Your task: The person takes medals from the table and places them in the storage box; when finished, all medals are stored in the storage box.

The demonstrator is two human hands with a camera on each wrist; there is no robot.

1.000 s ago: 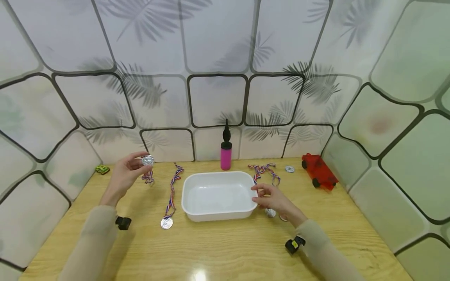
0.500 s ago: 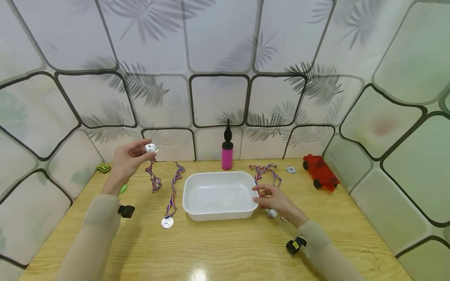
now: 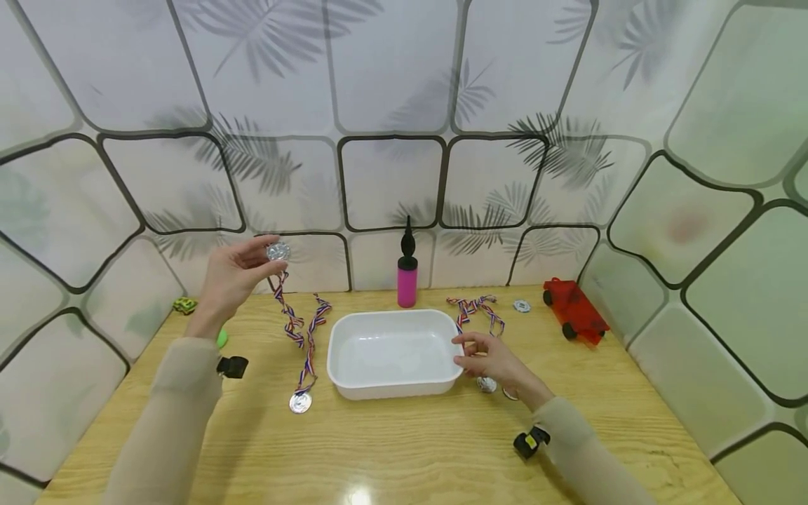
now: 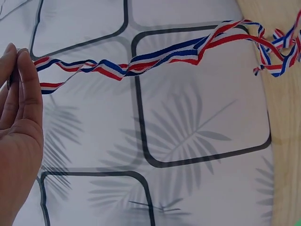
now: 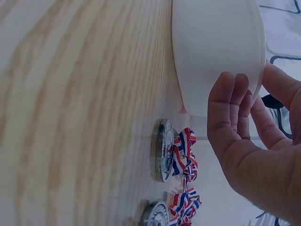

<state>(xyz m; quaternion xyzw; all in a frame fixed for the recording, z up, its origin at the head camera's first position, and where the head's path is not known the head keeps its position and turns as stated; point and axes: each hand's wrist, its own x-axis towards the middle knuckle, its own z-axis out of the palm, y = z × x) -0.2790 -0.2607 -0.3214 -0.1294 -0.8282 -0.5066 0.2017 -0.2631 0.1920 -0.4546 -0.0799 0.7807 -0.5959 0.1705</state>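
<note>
Pinched between the thumb and fingers of the left hand [image 3: 236, 277], the silver medal [image 3: 278, 251] was in the air, to the left of the white basin [image 3: 394, 390] and above the wooden table [image 3: 379, 449]. It could slip out, because the fingertips seemed to have only its edge; also its striped ribbon [image 3: 287, 308] could catch on the lying ribbon [image 3: 309, 354] (whether these two touched, one could not tell), since the loose end hung so close. The medal looked round and shiny, with raised relief; its red, white and blue band was twisted. Farther out, the right hand [image 3: 489, 359] gripped the basin's right rim.
</note>
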